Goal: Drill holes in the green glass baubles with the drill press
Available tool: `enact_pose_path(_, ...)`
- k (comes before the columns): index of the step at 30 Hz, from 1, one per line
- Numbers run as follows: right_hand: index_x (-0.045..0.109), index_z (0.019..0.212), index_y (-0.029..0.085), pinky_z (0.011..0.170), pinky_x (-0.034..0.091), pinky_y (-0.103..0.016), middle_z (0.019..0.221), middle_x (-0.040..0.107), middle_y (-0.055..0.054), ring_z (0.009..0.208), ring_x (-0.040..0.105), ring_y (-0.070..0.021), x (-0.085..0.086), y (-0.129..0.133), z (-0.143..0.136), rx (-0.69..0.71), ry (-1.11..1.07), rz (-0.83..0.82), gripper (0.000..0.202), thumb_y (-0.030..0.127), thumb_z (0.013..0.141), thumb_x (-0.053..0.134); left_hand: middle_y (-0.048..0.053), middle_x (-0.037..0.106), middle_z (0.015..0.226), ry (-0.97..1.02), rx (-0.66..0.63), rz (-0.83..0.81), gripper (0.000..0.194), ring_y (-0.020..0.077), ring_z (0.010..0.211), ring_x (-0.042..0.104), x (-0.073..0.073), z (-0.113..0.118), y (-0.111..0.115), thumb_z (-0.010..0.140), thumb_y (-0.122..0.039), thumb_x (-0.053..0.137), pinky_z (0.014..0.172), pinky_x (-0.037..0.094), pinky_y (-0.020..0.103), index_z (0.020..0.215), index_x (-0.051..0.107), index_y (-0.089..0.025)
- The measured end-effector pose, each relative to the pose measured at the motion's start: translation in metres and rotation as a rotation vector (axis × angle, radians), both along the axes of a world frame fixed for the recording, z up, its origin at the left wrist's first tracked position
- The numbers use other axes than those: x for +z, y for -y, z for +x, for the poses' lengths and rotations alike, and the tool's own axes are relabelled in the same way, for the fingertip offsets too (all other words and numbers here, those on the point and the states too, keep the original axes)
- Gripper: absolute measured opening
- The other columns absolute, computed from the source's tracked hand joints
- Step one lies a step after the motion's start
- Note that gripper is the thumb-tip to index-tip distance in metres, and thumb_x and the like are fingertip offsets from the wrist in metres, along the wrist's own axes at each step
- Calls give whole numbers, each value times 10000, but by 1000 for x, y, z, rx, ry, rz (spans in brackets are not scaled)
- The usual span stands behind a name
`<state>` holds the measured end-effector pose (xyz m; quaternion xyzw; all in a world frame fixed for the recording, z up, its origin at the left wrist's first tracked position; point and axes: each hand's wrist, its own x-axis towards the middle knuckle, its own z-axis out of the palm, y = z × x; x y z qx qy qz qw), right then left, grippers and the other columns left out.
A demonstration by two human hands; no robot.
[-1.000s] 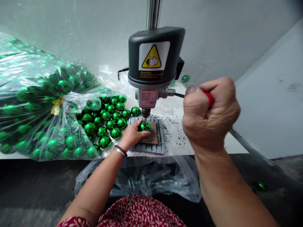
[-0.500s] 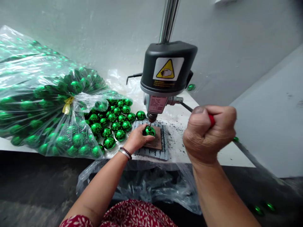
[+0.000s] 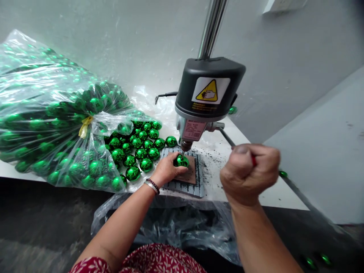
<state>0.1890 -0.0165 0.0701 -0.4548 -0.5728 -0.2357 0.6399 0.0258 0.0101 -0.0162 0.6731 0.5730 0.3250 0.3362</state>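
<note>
Beneath the drill press (image 3: 210,89), my left hand (image 3: 167,169) is clamping a green bauble (image 3: 182,161); at right, my right hand (image 3: 250,174) is gripping the red-knobbed lever (image 3: 226,136).

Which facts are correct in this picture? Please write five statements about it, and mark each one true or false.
1. The left hand holds a green ball below the drill press. True.
2. The right hand lies flat on the table. False: it grips the lever.
3. A brown board lies on a grey board. True.
4. The tie on the clear bag is blue. False: yellow.
5. The warning sticker shows a triangle. True.
</note>
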Motion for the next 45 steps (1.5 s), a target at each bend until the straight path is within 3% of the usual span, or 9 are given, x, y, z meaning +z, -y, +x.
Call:
enact_pose_path(7,522,659,107,587,292,-218,606,486,3,571,394,-23,70,-31,0,40,-162,-157,331,355,844,404,32,681,904,-40,10,-27,460,209,819,618,22,-8,30,707,-337,684,750,477,297,1138,617,-192)
enact_pose_path(14,594,757,102,658,316,-257,654,486,38,694,492,-26,70,-28,-3,40,-188,-225,329,329,866,382,65,686,1090,-167,-315,-227,663,202,834,631,34,-62,77,682,-422,734,743,493,297,1273,558,-180)
enact_pose_path(20,604,801,92,679,329,-278,673,491,50,720,507,-24,72,-27,-3,76,-213,-238,317,323,859,394,113,626,1220,-631,159,88,441,257,1049,591,27,-83,56,840,-317,587,906,457,377,1259,554,-183)
enact_pose_path(25,582,766,99,685,331,-288,644,499,60,705,492,-29,73,-25,-4,107,-243,-237,292,316,850,405,129,622,1201,-952,132,75,518,326,1070,578,18,-82,37,759,-213,624,889,439,482,1267,522,-196)
enact_pose_path(29,556,735,107,687,318,-286,638,480,67,688,469,-19,76,-22,-6,115,-256,-261,280,312,847,402,117,630,1181,-585,153,76,550,294,1079,577,24,-82,41,733,-247,646,930,420,439,1263,512,-187)
enact_pose_path(34,505,696,118,683,304,-262,609,413,77,650,414,2,77,-19,-7,136,-275,-268,264,306,849,401,38,650,966,599,32,-264,598,169,781,627,35,-72,52,710,-396,677,660,474,276,1245,489,-209)
enact_pose_path(37,487,697,117,687,314,-238,620,417,75,647,410,7,76,-18,-6,150,-270,-275,254,291,857,397,18,641,874,1062,-26,-463,537,135,682,633,27,-62,51,674,-432,722,546,436,208,1120,533,-200)
enact_pose_path(41,466,700,111,670,307,-201,636,422,67,640,390,14,74,-18,-5,153,-232,-262,259,303,865,417,18,648,835,1157,-18,-540,432,119,611,637,15,-51,42,723,-415,716,482,414,179,1051,547,-189)
enact_pose_path(45,450,705,108,632,284,-167,627,417,67,608,356,25,71,-18,-4,161,-201,-218,262,309,871,424,30,660,878,1111,79,-552,453,158,643,674,21,-41,31,773,-352,681,497,456,206,1161,490,-217)
